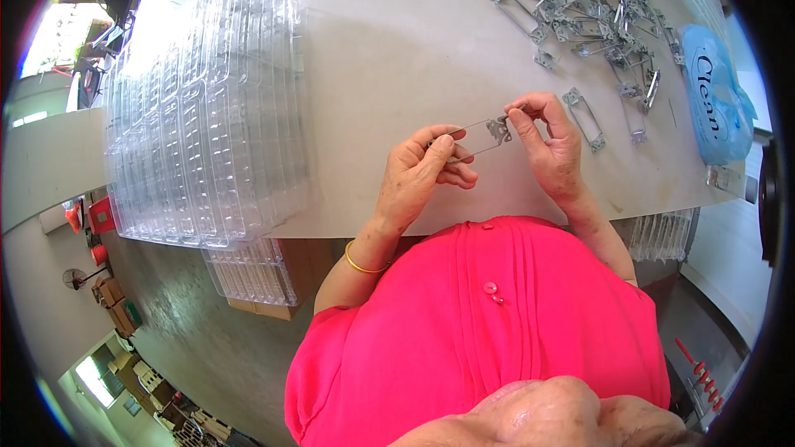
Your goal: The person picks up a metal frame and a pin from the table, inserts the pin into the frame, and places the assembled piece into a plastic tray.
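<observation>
A small metal frame with two thin rods is held between my hands above the table's near part. My left hand pinches its left end between thumb and fingers, which cover that end. At the right end, my right hand grips the frame's patterned end plate with thumb and forefinger. One similar metal frame lies on the table just right of my right hand. Beyond it a loose pile of such metal frames spreads over the table's far right.
Tall stacks of clear plastic trays cover the left of the table. A blue plastic bag lies at the right edge. Below the table's left edge, more clear trays stand by a cardboard box.
</observation>
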Demonstrator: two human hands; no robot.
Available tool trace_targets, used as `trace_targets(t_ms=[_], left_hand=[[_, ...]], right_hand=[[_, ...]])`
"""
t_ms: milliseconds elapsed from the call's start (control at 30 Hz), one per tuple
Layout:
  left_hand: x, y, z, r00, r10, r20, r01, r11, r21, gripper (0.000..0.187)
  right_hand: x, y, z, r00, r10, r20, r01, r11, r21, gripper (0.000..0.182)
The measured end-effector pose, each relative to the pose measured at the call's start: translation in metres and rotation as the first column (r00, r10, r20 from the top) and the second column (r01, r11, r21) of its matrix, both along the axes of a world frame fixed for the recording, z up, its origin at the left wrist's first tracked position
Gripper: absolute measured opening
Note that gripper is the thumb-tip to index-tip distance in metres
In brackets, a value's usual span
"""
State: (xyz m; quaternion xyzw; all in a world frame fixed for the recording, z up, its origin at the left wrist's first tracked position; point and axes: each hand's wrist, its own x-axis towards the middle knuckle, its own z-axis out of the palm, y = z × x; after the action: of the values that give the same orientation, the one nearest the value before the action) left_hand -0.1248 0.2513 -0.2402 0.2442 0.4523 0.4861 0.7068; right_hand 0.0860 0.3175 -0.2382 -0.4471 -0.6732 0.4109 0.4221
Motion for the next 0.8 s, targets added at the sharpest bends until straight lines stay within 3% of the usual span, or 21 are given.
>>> trace_targets(t_ms=[300, 567, 700, 800], left_hand=[[0.0007, -0.0019, 0.0052, 1.0, -0.004, 0.002, 0.004, 1.0, 0.026, 0.035], [-0.0021, -0.0025, 0.0011, 0.999, 0.005, 0.038, -0.006, 0.999, 0.034, 0.033], [-0.0047, -0.0014, -0.0021, 0.993, 0.005, 0.121, -0.007, 1.0, 0.015, 0.032], [-0.0056, -0.0008, -0.0035, 0.987, -0.01, 0.161, 0.007, 1.0, 0.018, 0.032]], right_hand=[[0.0021, -0.0034, -0.0024, 0.995, 0.067, 0.07, -0.071, 0.996, 0.057, 0.008], [0.0083, -0.0043, 0.0, 0.983, 0.114, -0.144, -0.145, 0.964, -0.221, 0.014], [0.008, -0.0048, -0.0027, 0.969, 0.115, -0.218, -0.164, 0.961, -0.224, 0.013], [0.0058, -0.0061, -0.0029, 0.986, 0.101, -0.132, -0.123, 0.976, -0.177, 0.022]])
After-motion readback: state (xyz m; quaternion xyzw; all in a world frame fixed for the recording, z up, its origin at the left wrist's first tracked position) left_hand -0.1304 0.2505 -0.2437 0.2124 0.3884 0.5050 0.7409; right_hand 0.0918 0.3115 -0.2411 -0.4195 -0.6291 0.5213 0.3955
